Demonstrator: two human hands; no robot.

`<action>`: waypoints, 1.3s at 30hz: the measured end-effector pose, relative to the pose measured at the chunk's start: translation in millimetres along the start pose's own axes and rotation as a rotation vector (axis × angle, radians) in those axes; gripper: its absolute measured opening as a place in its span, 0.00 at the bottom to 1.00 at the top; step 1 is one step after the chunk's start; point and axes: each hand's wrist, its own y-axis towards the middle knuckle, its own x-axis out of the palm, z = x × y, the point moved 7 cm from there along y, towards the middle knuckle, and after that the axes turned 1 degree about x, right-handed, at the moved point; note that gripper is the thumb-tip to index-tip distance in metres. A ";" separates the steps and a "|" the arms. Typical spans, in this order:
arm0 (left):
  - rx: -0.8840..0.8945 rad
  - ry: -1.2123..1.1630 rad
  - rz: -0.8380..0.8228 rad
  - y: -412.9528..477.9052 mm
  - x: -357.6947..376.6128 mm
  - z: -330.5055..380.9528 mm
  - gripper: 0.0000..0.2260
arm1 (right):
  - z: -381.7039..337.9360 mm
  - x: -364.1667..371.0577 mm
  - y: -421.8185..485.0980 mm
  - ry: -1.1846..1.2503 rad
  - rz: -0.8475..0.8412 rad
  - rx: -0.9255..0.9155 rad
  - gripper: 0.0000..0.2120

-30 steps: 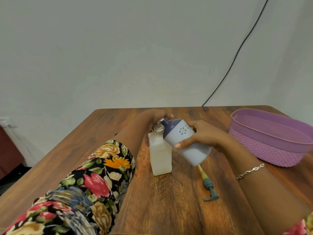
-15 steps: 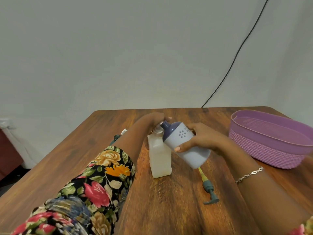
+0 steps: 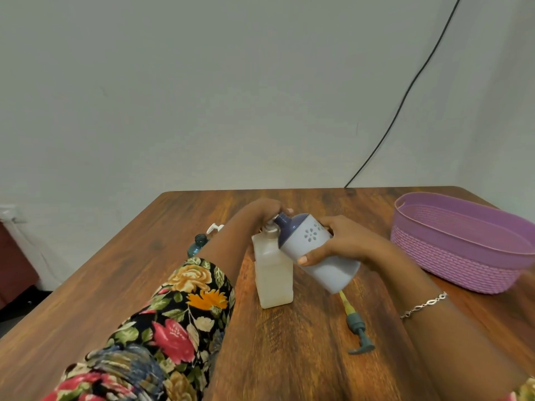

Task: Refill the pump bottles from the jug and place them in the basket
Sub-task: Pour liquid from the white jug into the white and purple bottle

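Floral cloth nearest: the left sleeve [image 3: 173, 328] lies over the bench [image 3: 289, 357]. A loose pump head [image 3: 357, 328], teal with a yellow dip tube, lies flat on the bench near the right forearm. There is a silver bracelet [image 3: 422, 305] on the right wrist.

Mid-bench, the square bottle [image 3: 273, 276] stands upright, translucent with pale contents; the fill level is unclear. The jug [image 3: 315, 256], lavender with a dark cap, is tilted with its spout at the bottle's mouth.

Little has changed in the last second. Jug tilt and spout position hold. The view has shifted, so a teal bottle [image 3: 199, 244] and a white pump [image 3: 215, 227] now show behind the left forearm. Likely the pour is still running, the first bottle is uncapped and a second waits.

Right hand [image 3: 341, 241]: fingers and thumb wrapped round the jug body. Left hand [image 3: 260, 211]: fingers curled at the square bottle's neck to steady it, tips partly hidden by the jug's cap.

Farther right is the purple basket [image 3: 463, 264], well apart; neither bottle is in it. A black cable [image 3: 405, 96] runs down the wall.
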 end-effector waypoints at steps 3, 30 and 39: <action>-0.059 -0.137 -0.027 -5.6 -1.4 -3.4 0.21 | -0.9 -2.1 -0.4 0.014 0.004 -0.005 0.25; 0.064 0.218 0.025 -7.4 5.4 10.7 0.14 | 4.7 0.1 -1.0 -0.001 0.001 0.001 0.25; -0.120 -0.176 -0.007 -2.9 3.6 -6.5 0.31 | 4.5 -1.3 -4.9 0.069 0.017 0.009 0.26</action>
